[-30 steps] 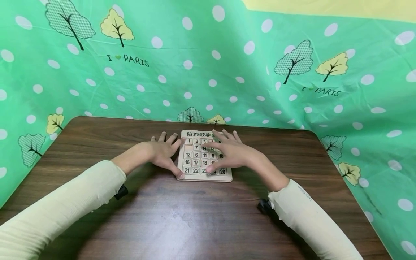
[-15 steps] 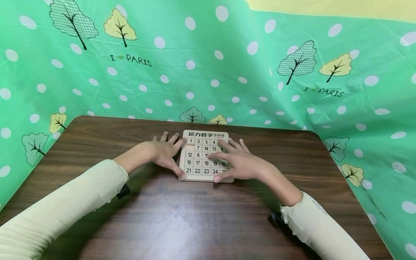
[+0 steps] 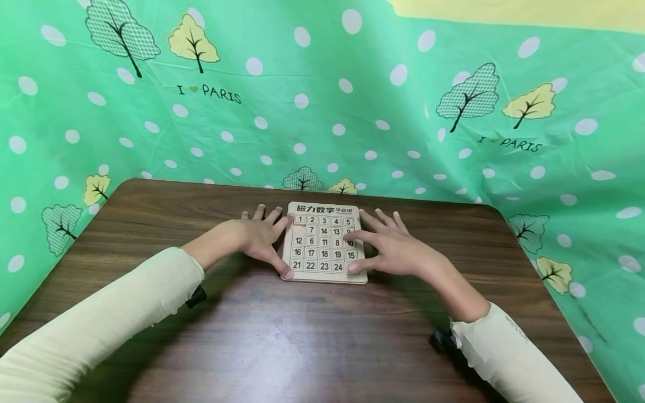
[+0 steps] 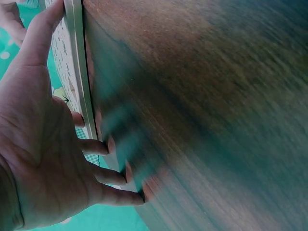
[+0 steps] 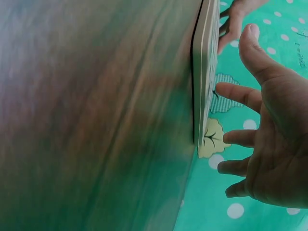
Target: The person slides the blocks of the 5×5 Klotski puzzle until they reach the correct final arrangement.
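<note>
A number slide puzzle [image 3: 322, 277] lies flat on the table, with rows of numbered wooden tiles and dark lettering along its top. Its one vacant square [image 3: 299, 229] sits under tile 1. My left hand [image 3: 257, 238] is spread at the puzzle's left side, thumb on the lower-left corner and index finger near the upper-left edge. In the left wrist view, its other fingertips come down to the tabletop. My right hand [image 3: 398, 249] hovers over the puzzle's right side with straight, spread fingers. In the right wrist view, its fingers [image 5: 240, 138] stand apart from the puzzle's edge.
The dark wood table [image 3: 282, 341] has rounded far corners. A green cloth [image 3: 322, 84] with white dots and printed trees hangs behind and beside it. Black wrist devices [image 3: 195, 296] show below both pale sleeves [image 3: 121, 313].
My right hand has drawn back rightward from the middle of the puzzle, uncovering the upper lettering and right-hand tiles. My left hand keeps its place, while the whole view shifts slightly.
</note>
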